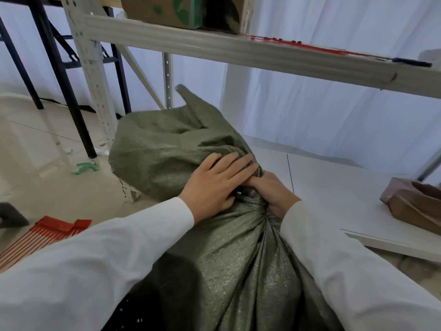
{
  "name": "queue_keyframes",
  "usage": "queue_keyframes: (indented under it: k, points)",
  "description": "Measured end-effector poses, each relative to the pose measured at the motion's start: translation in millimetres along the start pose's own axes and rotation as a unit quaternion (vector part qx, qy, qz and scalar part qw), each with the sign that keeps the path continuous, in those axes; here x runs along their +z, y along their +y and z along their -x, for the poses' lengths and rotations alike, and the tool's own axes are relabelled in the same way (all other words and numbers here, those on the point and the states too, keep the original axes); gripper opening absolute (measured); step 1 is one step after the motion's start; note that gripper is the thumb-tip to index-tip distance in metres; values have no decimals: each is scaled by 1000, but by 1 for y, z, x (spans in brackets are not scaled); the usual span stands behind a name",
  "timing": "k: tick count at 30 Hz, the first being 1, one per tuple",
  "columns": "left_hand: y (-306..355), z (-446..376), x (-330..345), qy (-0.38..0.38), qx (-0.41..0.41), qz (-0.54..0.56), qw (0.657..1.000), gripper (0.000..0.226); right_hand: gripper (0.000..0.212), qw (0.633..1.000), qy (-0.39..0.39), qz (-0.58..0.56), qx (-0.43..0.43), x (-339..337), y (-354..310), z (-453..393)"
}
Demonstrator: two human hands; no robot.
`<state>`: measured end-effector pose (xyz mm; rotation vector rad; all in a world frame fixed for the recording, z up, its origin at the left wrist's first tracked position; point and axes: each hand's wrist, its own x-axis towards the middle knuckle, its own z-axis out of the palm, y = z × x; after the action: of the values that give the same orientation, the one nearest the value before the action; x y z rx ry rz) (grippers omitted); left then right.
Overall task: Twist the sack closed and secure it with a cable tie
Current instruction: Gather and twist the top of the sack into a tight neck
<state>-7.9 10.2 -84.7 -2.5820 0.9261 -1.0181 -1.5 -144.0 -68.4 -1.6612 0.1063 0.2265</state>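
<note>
While the olive-green woven plastic sack (214, 271) fills the lower centre of the view, standing on the pale tiled floor (47, 187), its loose mouth fabric flops away toward 11 o'clock beyond a gathered, twisted neck near the centre. The grey-white metal shelf beam (238, 51) crosses the top of the view from 10 o'clock to 3 o'clock. The step in hand appears to be the twist itself: pleats converge at the neck, and no tie is seen around it. The left hand (219, 182), in a white sleeve, lies flat with fingers extended, pressing the loose fabric just above the neck. The right hand (274, 194) is clenched around the neck from the 3 o'clock side, grasping the sack. A bundle of red plastic cable ties (43, 232) lies on the floor at 8 o'clock, well apart from both hands; more red ties (298, 44) rest on the shelf at 1 o'clock. The next move likely calls for the right hand to hold the twist while the left fetches one tie.
</note>
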Motion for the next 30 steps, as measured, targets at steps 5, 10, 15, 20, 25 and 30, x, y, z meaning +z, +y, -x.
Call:
queue_keyframes:
  k: [5, 10, 15, 20, 25, 30]
  points:
    - [-8, -15, 2, 15, 24, -31, 999, 108, 26, 997, -32, -74, -6, -4, 0, 11]
    - [-5, -24, 0, 6, 34, -43, 998, 125, 28, 992, -85, -93, 3, -16, 2, 20]
    - [-10, -26, -1, 32, -4, -21, 999, 65, 38, 991, -123, -57, 17, -23, 2, 23]
    - [-19, -28, -9, 11, 17, 28, 999, 57, 47, 986, -157, 55, 25, -28, -4, 21]
    - [-20, -30, -18, -55, -28, 70, 996, 34, 36, 975, -79, 206, -21, -19, -11, 17]
    - [-22, -32, -21, -90, -83, 80, 989, 28, 97, 900, 64, 403, -157, 8, -10, 24]
